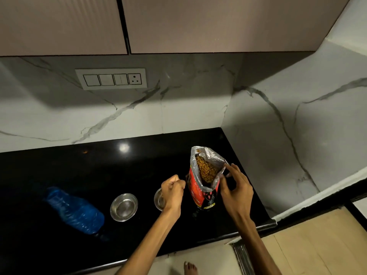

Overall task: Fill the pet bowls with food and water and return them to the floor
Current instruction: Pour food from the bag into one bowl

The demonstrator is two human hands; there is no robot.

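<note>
Black countertop point(59, 165) with four things on it

The glossy black countertop carries an open red kibble bag point(204, 187) standing upright near its right end, brown kibble showing in the foil-lined mouth. Just left of the bag sits a small steel bowl point(158, 198), partly hidden behind a wrist. A second steel bowl point(124, 207) sits farther left of the bag, and a blue plastic water bottle point(74, 210) lies on its side farthest left.
</note>
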